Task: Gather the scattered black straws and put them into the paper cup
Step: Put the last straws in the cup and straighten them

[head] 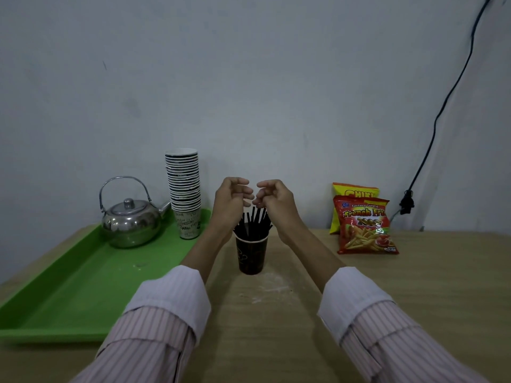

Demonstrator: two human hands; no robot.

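Note:
A dark paper cup (251, 255) stands upright in the middle of the wooden table. Several black straws (255, 223) stick up out of it, fanned slightly. My left hand (231, 201) hovers just above and left of the straw tops, fingers curled and apart, holding nothing. My right hand (273, 200) hovers above and right of them, fingers also curled and apart, its fingertips close to the straw ends. Whether either hand touches the straws I cannot tell. No loose straws lie on the table.
A green tray (69, 294) on the left carries a steel kettle (130, 219) and a tall stack of paper cups (184, 189). Two snack bags (365, 225) lean at the wall on the right. A black cable (431, 139) hangs down the wall.

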